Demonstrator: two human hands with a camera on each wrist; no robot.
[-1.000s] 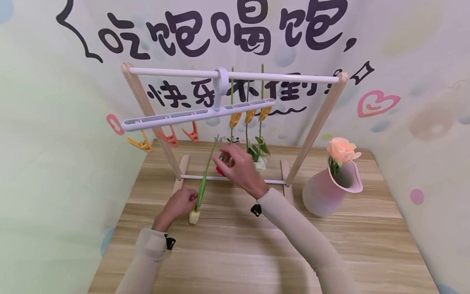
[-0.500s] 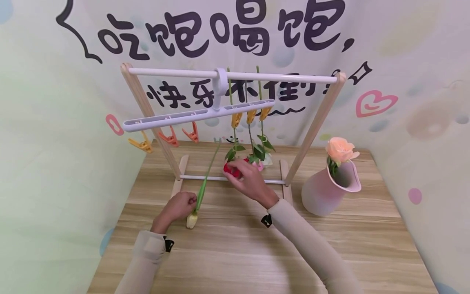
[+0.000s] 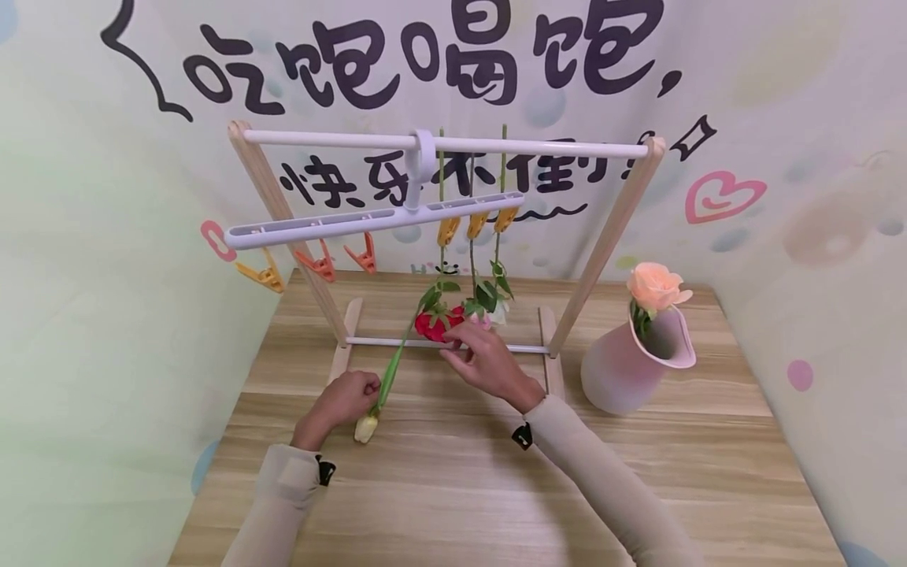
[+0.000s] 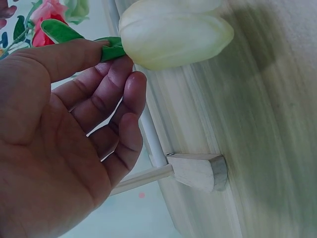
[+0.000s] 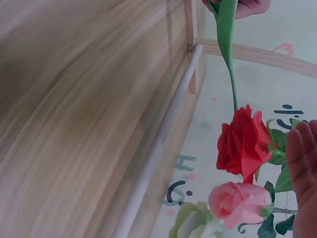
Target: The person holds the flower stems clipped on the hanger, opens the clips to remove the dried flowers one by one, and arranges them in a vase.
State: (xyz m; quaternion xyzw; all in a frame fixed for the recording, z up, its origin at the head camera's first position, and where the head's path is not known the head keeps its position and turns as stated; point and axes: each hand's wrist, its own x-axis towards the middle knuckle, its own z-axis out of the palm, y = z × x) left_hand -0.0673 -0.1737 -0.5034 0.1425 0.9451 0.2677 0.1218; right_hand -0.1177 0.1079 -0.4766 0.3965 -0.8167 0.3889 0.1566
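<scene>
My left hand (image 3: 343, 400) pinches a white tulip (image 3: 365, 429) by its green stem just behind the bloom, as the left wrist view shows, with thumb on top and the other fingers loosely bent. The tulip hangs bloom downward, its stem slanting back toward the red rose (image 3: 434, 324). Beside that rose is my right hand (image 3: 492, 366); the right wrist view shows its fingers (image 5: 303, 158) extended, holding nothing. Whether they touch the rose is unclear. Red, pink (image 5: 240, 203) and white (image 5: 195, 220) roses hang upside down from yellow clips (image 3: 448, 231) on a lilac hanger (image 3: 340, 224).
The hanger hooks over the white top bar (image 3: 538, 147) of a wooden rack (image 3: 611, 236). A yellow clip (image 3: 260, 273) and two orange clips (image 3: 319, 264) on its left half hold nothing. A pinkish vase (image 3: 615, 370) with a peach rose (image 3: 657, 287) stands right.
My right hand has shifted right and slightly lower, its fingers by the red rose. The hanging roses swung right, then back left. The tulip's bloom has tipped slightly left and down.
</scene>
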